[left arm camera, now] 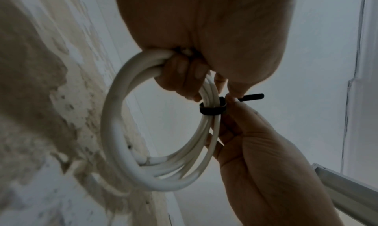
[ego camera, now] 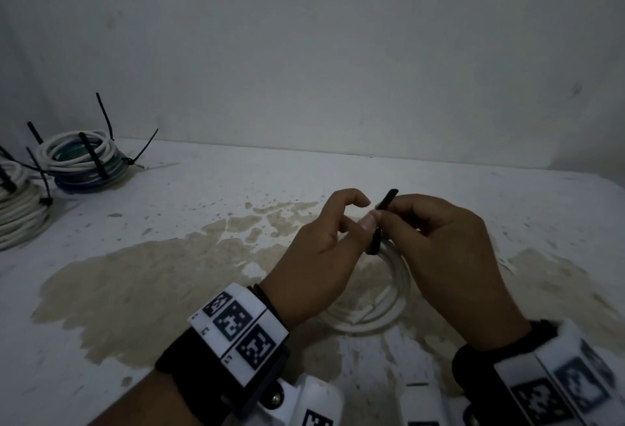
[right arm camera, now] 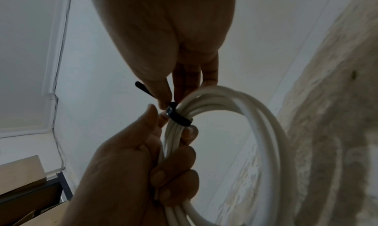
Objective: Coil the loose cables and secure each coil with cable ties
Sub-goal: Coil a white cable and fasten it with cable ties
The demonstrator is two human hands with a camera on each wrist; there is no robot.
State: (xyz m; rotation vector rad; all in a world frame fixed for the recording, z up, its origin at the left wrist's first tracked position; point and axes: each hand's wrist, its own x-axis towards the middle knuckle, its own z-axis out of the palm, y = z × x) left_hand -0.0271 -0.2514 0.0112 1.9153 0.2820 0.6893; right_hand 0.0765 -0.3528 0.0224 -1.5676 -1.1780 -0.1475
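Note:
A white cable coil hangs between my hands above the stained table. My left hand grips the bundled strands, its fingers curled round them just below the tie. A black cable tie is looped round the coil. Its tail sticks up and away from the loop. My right hand pinches that tail close to the tie's head, thumb and fingertip pressed together. The coil's lower arc swings free.
Two finished coils with black ties sticking up sit at the far left: a white and blue one and a white one. A pale wall closes the back of the table. Wrist devices are strapped on both forearms.

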